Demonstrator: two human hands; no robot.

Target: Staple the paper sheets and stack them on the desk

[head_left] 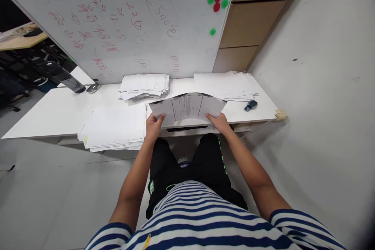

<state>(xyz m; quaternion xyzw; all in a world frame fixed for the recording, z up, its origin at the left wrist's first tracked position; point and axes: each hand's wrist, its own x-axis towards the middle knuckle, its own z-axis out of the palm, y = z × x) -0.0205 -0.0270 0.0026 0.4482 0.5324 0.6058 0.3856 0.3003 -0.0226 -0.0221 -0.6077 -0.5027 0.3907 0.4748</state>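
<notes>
Between my two hands a printed sheet of paper is held up over the desk's front edge, bowed upward in the middle. Its face carries a framed block of text, too small to read. My left hand pinches the sheet's left end, thumb on top. At the right end my right hand grips it the same way. Just left of my left hand lies a wide stack of papers, overhanging the front edge. Behind the sheet are a smaller paper pile and, to the right, another stack of white sheets.
The white desk runs along a whiteboard with red writing and round magnets. A dark watch lies at the right, a bottle and a mouse at the left. Cardboard boxes stand beside the right wall.
</notes>
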